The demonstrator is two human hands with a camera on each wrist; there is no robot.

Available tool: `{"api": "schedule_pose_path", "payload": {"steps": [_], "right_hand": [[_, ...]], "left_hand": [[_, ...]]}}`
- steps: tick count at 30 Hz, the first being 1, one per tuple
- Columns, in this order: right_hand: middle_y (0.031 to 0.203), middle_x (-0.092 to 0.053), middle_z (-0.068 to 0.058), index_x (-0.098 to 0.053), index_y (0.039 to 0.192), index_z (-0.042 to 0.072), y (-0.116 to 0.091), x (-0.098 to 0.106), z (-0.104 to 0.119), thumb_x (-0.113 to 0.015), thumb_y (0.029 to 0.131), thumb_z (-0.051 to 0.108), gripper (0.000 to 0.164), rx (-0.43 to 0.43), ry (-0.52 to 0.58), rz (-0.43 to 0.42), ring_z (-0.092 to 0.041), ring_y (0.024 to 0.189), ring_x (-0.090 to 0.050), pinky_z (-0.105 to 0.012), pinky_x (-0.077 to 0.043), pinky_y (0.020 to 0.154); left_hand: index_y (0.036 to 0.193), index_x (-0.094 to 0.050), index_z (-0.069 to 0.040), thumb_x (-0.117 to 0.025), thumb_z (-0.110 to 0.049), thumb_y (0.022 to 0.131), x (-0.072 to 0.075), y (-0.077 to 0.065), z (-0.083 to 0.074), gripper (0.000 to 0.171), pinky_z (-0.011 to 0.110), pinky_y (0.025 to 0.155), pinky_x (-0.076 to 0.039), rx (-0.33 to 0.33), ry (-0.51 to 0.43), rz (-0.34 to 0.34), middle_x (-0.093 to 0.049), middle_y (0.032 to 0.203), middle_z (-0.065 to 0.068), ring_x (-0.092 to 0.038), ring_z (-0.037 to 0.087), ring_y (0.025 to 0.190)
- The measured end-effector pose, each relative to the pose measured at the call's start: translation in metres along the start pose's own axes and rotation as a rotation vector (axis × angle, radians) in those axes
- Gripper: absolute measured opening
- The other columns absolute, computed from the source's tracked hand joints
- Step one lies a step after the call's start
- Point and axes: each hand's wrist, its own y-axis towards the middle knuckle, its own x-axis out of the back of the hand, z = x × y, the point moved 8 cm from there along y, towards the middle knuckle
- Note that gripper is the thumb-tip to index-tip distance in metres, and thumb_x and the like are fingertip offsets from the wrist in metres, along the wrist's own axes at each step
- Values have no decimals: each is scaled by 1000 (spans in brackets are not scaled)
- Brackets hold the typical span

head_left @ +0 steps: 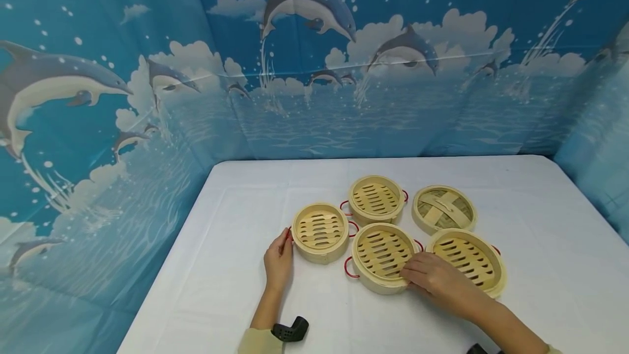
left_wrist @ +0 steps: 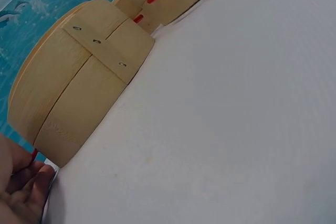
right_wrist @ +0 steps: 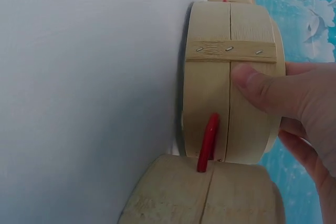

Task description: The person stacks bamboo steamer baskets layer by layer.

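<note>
At the left, a small bamboo steamer basket (head_left: 320,256) with a slatted floor sits on the white table. My left hand (head_left: 278,260) pinches the red handle (left_wrist: 34,154) on its left side. My right hand (head_left: 442,284) grips the rim of the front middle steamer basket (head_left: 377,283). In the right wrist view its thumb (right_wrist: 257,85) presses the outer wall, and the other fingers reach over the rim. A red cord handle (right_wrist: 209,142) sticks out from that wall. Another steamer basket (head_left: 500,280) stands at the right, partly hidden by my right hand.
Behind these stands a further steamer basket (head_left: 377,219) with red handles. To its right lies a woven bamboo lid (head_left: 444,209) with crossed strips. The white table (head_left: 236,195) ends at a blue dolphin-print curtain (head_left: 295,119) at the back and sides.
</note>
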Motion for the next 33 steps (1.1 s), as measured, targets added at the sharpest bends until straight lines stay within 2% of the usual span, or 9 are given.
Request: {"api": "schedule_pose_path", "payload": {"steps": [5,12,18,21,23,26,28,30,33], "right_hand": [[90,-62,4,-68,90,9,3,4,2,-61,87,26,18,-11,2,9,-14,84,-58,-32,-47,77],[92,-63,5,-69,91,10,9,13,4,-66,83,23,16,-46,-2,55,-12,86,-57,-31,-47,78],[94,-63,4,-69,96,9,24,27,8,-43,97,32,35,-26,28,80,-13,88,-57,-30,-47,80],[93,-63,3,-68,97,7,35,37,10,-30,98,32,45,0,34,74,-14,88,-56,-30,-46,80],[93,-63,2,-68,98,7,44,43,11,-29,98,32,46,15,31,73,-15,89,-56,-31,-47,79],[92,-63,1,-67,97,6,59,49,10,-33,98,31,43,35,27,61,-16,88,-57,-33,-48,77],[92,-63,1,-67,97,5,68,48,8,-52,95,24,24,36,20,62,-16,87,-57,-34,-48,76],[90,-63,-1,-67,94,4,77,45,6,-69,83,12,14,51,4,44,-17,85,-57,-34,-49,75],[87,-63,-3,-68,92,3,89,36,3,-80,61,-1,33,52,-30,28,-19,84,-58,-35,-50,74]], "left_hand": [[113,-54,18,-53,11,86,-1,1,0,27,35,82,-49,3,-24,-19,-58,110,29,-56,38,103],[116,-57,11,-55,3,89,-1,0,1,29,28,85,-48,19,9,-21,-60,113,21,-56,29,106],[117,-57,10,-55,3,89,1,0,2,29,25,84,-48,27,40,-20,-60,113,20,-56,28,106],[118,-56,10,-55,3,89,1,0,2,29,25,84,-48,33,44,-13,-60,113,21,-56,28,106],[118,-56,10,-54,3,89,0,0,2,29,26,84,-48,35,40,-11,-60,114,21,-57,28,105],[117,-56,10,-54,3,90,0,0,2,29,28,84,-48,33,21,-12,-59,114,21,-57,28,105],[117,-56,11,-54,3,89,0,1,2,29,31,84,-49,31,9,-12,-59,113,21,-57,29,105],[117,-56,11,-54,4,89,0,0,2,29,30,83,-49,27,9,-10,-59,113,22,-57,29,104],[117,-56,12,-54,4,89,1,0,1,28,27,82,-49,25,19,-1,-59,113,22,-57,30,104]]}}
